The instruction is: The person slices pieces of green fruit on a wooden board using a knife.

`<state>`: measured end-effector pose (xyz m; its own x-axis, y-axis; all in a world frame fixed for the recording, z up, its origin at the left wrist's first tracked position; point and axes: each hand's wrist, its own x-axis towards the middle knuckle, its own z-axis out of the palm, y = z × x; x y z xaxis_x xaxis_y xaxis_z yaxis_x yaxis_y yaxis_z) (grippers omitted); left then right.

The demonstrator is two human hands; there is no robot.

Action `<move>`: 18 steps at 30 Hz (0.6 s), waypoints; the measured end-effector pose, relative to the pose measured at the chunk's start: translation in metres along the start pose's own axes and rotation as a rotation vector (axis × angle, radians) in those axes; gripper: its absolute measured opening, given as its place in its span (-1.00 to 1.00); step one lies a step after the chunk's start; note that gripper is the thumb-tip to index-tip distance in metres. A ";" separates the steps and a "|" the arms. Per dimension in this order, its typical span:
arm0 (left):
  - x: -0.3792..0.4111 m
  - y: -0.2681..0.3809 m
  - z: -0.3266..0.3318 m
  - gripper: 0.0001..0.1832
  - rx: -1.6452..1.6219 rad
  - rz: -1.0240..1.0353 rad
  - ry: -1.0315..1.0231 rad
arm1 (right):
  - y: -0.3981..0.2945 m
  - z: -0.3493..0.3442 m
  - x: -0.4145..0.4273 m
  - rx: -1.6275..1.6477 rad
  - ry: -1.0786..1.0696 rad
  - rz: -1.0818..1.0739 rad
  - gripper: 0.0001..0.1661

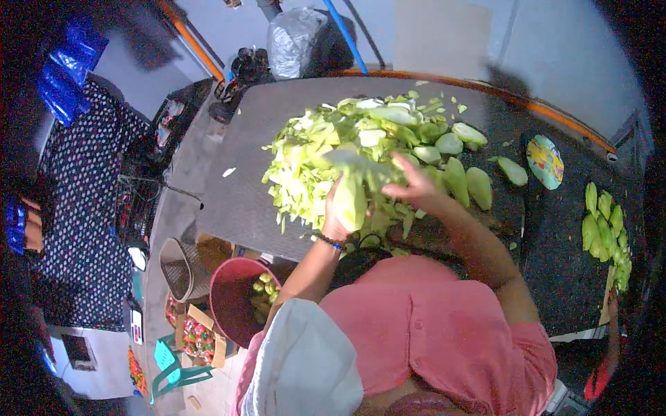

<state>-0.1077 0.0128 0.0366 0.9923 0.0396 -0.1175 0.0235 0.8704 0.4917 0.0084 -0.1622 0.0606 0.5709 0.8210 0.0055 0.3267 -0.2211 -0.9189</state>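
Observation:
In my left hand, with a beaded bracelet at the wrist, is a peeled pale green vegetable, apparently a chayote. My right hand is just right of it, blurred, thumb and forefinger apart; its other fingers are unclear. A pale motion-blurred shape lies between the hands, too smeared to identify. Beneath and beyond them a large heap of cut green pieces spreads over the dark tabletop. Larger peeled pieces lie at the heap's right side.
A colourful oval item and whole green vegetables lie farther right. Below the table's left side are a red tub holding yellow-green produce, a woven basket and a cardboard box of red packets. An orange rail runs behind.

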 end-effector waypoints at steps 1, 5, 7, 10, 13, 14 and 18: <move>0.001 0.001 0.000 -0.45 0.000 -0.001 0.001 | 0.006 -0.002 0.004 -0.049 0.144 0.002 0.04; -0.003 0.004 0.019 -0.42 -0.190 0.004 0.031 | -0.013 -0.013 -0.004 0.004 0.252 0.107 0.13; 0.000 0.002 0.025 -0.39 -0.326 0.014 0.252 | -0.021 -0.013 -0.005 0.014 0.153 0.165 0.15; -0.003 0.000 0.026 -0.40 -0.304 -0.089 0.258 | -0.030 -0.004 -0.012 0.124 -0.103 0.128 0.11; 0.006 0.000 0.006 -0.43 -0.257 -0.156 0.095 | -0.029 0.012 -0.014 -0.009 -0.169 -0.042 0.16; 0.007 -0.002 0.001 -0.42 -0.240 -0.183 0.007 | -0.026 0.014 -0.013 -0.133 -0.156 -0.147 0.19; -0.005 -0.007 0.021 -0.41 -0.174 -0.037 0.171 | -0.026 0.004 -0.005 -0.057 -0.154 -0.012 0.16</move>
<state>-0.1107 -0.0040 0.0523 0.9559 0.0760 -0.2837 0.0230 0.9436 0.3304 -0.0059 -0.1587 0.0834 0.4459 0.8938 -0.0483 0.3775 -0.2368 -0.8952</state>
